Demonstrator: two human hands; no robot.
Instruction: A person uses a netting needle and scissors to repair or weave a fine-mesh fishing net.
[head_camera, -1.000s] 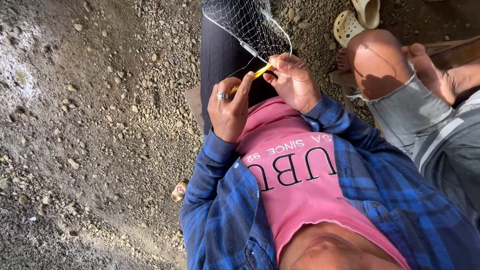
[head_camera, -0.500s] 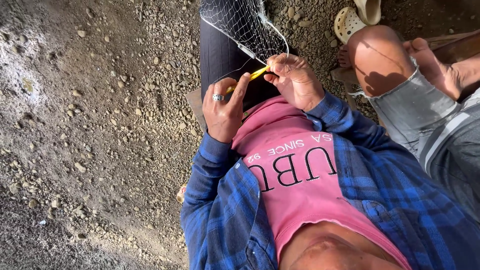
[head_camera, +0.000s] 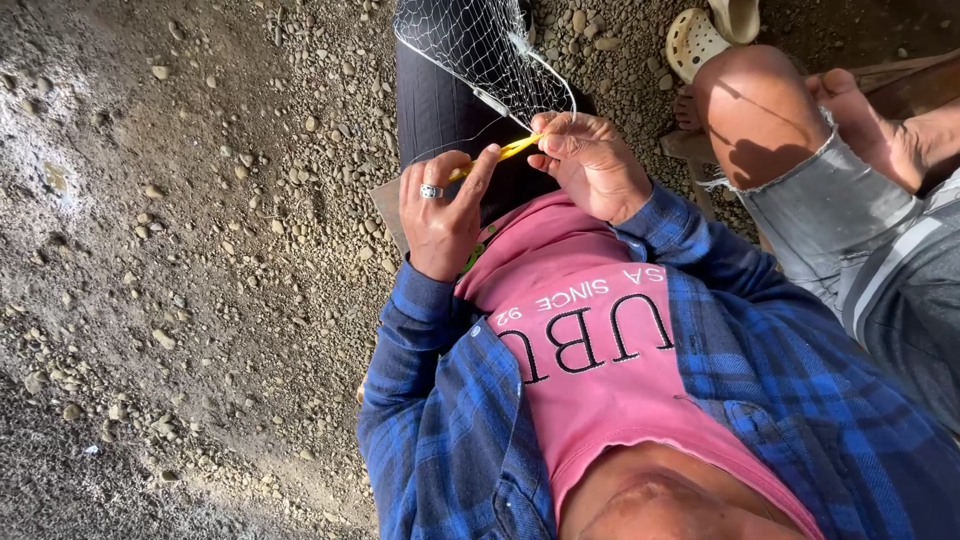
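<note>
- Net (head_camera: 480, 45): white mesh, draped over a dark-trousered leg (head_camera: 440, 110), top centre of view; its near edge runs down to both hands.
- Needle (head_camera: 497, 157): yellow, thin, spans between the two hands just below the net edge.
- Left hand (head_camera: 440, 215): fingers closed on the near end of the needle, thumb and forefinger pinching it; ring (head_camera: 431, 190) on one finger.
- Right hand (head_camera: 590, 160): fingers curled together, pinching the net edge and the far tip of the needle; white twine (head_camera: 555, 85) loops up from it into the mesh.
- Hands near each other, not touching, both just above a pink shirt (head_camera: 600, 350) under an open blue plaid shirt (head_camera: 440, 430).
- Ground (head_camera: 180, 250): dirt and gravel, left side.
- Second person at right: bare knee (head_camera: 755, 110), grey cut-off shorts (head_camera: 850, 240), bare foot (head_camera: 865, 125) crossed over.
- Pale clogs (head_camera: 700, 35) on the gravel, top right, beyond the knee.
</note>
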